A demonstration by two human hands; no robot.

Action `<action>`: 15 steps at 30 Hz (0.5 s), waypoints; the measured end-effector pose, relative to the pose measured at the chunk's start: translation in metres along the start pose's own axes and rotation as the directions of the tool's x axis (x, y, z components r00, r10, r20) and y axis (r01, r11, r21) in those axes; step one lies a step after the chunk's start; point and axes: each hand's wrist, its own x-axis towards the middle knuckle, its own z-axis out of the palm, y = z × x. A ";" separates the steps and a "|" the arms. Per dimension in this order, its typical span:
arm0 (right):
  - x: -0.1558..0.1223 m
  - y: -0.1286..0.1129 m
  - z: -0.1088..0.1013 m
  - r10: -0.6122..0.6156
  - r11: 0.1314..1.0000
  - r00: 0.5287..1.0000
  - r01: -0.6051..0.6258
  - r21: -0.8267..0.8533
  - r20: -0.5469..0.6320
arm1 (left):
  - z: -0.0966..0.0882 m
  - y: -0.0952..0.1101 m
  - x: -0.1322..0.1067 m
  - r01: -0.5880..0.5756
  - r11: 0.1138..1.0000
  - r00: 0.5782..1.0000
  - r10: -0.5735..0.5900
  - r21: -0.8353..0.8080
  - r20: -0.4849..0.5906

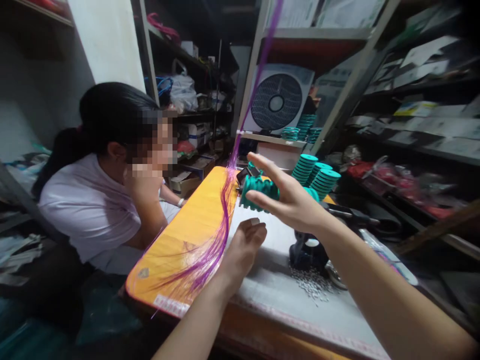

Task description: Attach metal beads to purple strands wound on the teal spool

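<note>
My right hand (290, 197) is raised beside a row of green spools (258, 192) mounted sideways on a black device. Its thumb and fingers are spread, and whether they touch the spools I cannot tell. Lower and to the left, my left hand (245, 245) hovers over the white board (270, 255) with its fingers curled; anything inside them is hidden. A long bundle of purple strands (226, 215) comes down from above and fans out over the orange tabletop (176, 235), close to my left wrist.
Across the table's left side sits another person (93, 200), one hand near the face. Stacked green spools (326, 182) stand behind my right hand. Small silvery pieces (313, 286) lie beside a black machine base (305, 252). A box fan (276, 102) and crowded shelves (416, 120) surround the table.
</note>
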 end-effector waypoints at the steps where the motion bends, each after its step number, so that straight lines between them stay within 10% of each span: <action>1: -0.005 -0.001 -0.010 0.027 0.996 0.998 -0.022 0.084 -0.060 | 0.005 -0.003 -0.005 0.018 1.000 0.997 -0.018 0.003 0.072; 6: -0.051 -0.002 -0.057 0.272 0.940 0.927 -0.199 0.277 -0.259 | 0.028 -0.024 -0.029 0.064 0.998 0.950 -0.066 0.017 0.305; 12: -0.143 0.013 -0.086 0.446 0.895 0.834 -0.406 0.187 -0.324 | 0.036 -0.045 -0.081 0.298 0.954 0.909 -0.288 0.014 0.300; 15: -0.194 0.022 -0.087 0.480 0.859 0.810 -0.512 -0.006 -0.336 | 0.020 -0.055 -0.121 0.149 0.942 0.962 -0.209 0.301 0.177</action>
